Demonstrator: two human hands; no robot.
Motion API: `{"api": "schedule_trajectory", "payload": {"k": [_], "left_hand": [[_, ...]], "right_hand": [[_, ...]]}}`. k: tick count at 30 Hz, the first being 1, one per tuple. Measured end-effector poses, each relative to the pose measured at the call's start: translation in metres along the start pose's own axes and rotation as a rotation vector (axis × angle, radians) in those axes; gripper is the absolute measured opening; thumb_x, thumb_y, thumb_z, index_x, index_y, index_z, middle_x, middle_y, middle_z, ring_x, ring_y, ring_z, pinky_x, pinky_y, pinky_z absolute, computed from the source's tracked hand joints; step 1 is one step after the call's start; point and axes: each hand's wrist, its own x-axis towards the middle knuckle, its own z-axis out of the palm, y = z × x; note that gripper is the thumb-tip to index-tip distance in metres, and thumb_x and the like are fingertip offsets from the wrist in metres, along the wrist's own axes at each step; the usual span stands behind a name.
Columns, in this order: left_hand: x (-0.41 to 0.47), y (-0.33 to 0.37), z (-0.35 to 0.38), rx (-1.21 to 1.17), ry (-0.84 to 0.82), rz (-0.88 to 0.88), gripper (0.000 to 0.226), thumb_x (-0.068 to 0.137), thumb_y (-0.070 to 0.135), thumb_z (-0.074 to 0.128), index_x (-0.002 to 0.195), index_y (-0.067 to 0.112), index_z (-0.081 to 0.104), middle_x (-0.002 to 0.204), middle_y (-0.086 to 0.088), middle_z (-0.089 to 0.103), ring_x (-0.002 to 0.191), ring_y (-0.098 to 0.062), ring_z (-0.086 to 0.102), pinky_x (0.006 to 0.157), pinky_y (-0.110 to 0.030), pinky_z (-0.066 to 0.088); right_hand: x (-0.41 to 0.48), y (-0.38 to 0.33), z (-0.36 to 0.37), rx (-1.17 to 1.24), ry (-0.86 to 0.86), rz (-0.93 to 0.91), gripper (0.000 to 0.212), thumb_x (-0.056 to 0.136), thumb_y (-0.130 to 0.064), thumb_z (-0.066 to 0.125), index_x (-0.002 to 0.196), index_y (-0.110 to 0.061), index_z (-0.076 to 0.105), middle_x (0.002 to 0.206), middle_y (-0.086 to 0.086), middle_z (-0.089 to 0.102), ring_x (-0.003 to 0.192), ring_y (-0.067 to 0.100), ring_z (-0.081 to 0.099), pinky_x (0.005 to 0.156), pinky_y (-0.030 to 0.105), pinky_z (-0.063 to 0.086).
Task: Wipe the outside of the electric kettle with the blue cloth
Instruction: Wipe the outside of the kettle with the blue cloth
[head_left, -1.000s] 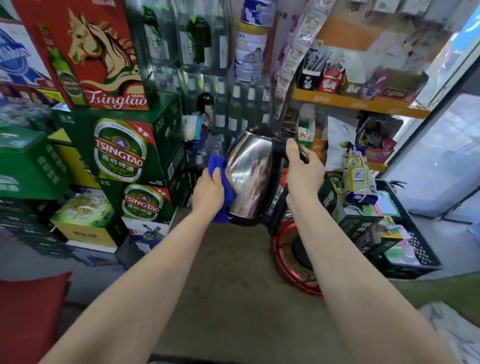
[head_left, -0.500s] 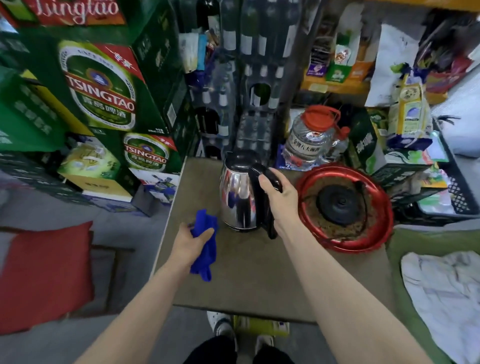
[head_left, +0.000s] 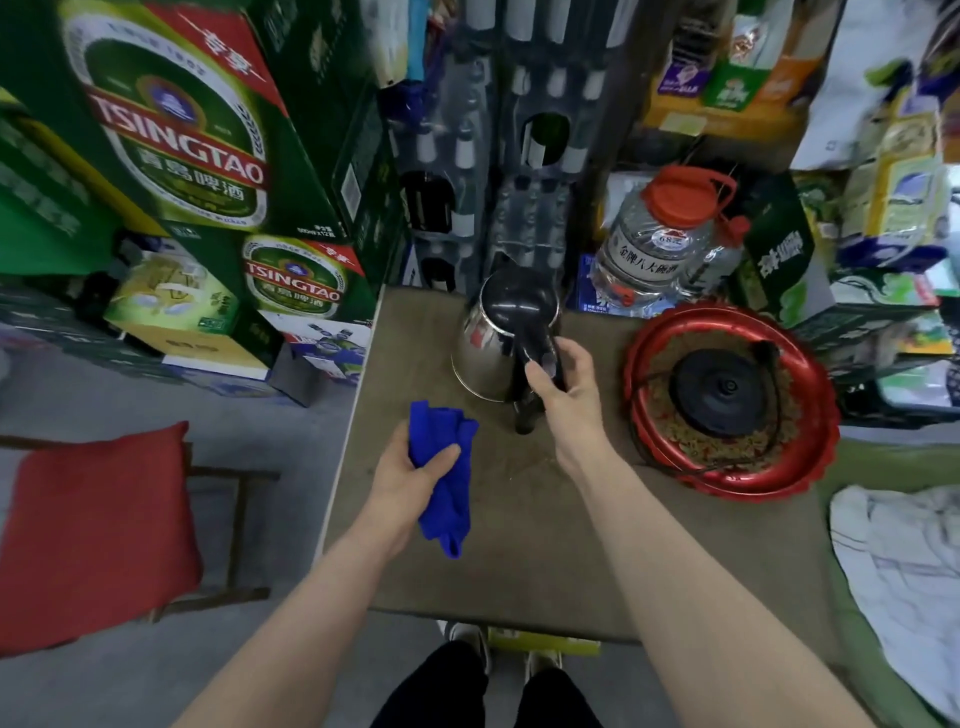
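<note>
The electric kettle (head_left: 485, 347) is shiny steel with a black lid and black handle. It stands on the brown table top (head_left: 545, 545), near the far edge. My right hand (head_left: 563, 387) is closed around the kettle's handle. My left hand (head_left: 410, 470) grips the blue cloth (head_left: 444, 467), which hangs bunched from the fist, a short way in front and to the left of the kettle. Cloth and kettle are apart.
A red round tray (head_left: 654, 457) with the kettle's black base (head_left: 722, 389) lies right of the kettle. A clear jug with a red cap (head_left: 654, 244) stands behind. Green beer cartons (head_left: 176, 135) are stacked at left, a red-cushioned chair (head_left: 93, 525) at lower left, white fabric (head_left: 904, 566) at right.
The kettle came down from mid-air onto the table, still held by my right hand. My left hand drew the blue cloth off the kettle's side and lowered it toward me.
</note>
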Motion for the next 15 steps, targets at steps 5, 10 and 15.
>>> {"api": "schedule_trajectory", "payload": {"k": [5, 10, 15], "left_hand": [[-0.007, 0.022, 0.039, 0.123, -0.043, 0.223, 0.036, 0.088, 0.016, 0.072, 0.107, 0.041, 0.055, 0.102, 0.010, 0.069, 0.084, 0.000, 0.068, 0.069, -0.016, 0.054], [-0.009, 0.039, 0.100, 0.466, -0.100, 0.478, 0.045, 0.087, 0.015, 0.066, 0.125, 0.037, 0.057, 0.108, 0.022, 0.055, 0.102, 0.008, 0.053, 0.082, 0.000, 0.037], [0.000, 0.041, 0.137, 0.783, -0.319, 0.539, 0.074, 0.083, 0.030, 0.065, 0.150, 0.026, 0.035, 0.136, 0.004, 0.045, 0.117, 0.001, 0.045, 0.096, -0.005, 0.032]], "right_hand": [[-0.034, -0.009, -0.013, -0.167, 0.061, -0.122, 0.035, 0.094, -0.051, 0.060, 0.127, -0.045, 0.049, 0.130, -0.007, 0.050, 0.119, 0.003, 0.052, 0.096, 0.018, 0.045], [-0.063, -0.006, -0.032, -0.090, -0.060, -0.173, 0.032, 0.099, -0.030, 0.062, 0.131, -0.032, 0.058, 0.129, -0.009, 0.062, 0.115, 0.002, 0.060, 0.095, 0.018, 0.049], [-0.033, -0.003, -0.076, 0.145, 0.065, -0.008, 0.028, 0.101, -0.008, 0.055, 0.126, -0.017, 0.064, 0.111, -0.003, 0.073, 0.101, 0.006, 0.069, 0.079, 0.020, 0.053]]}}
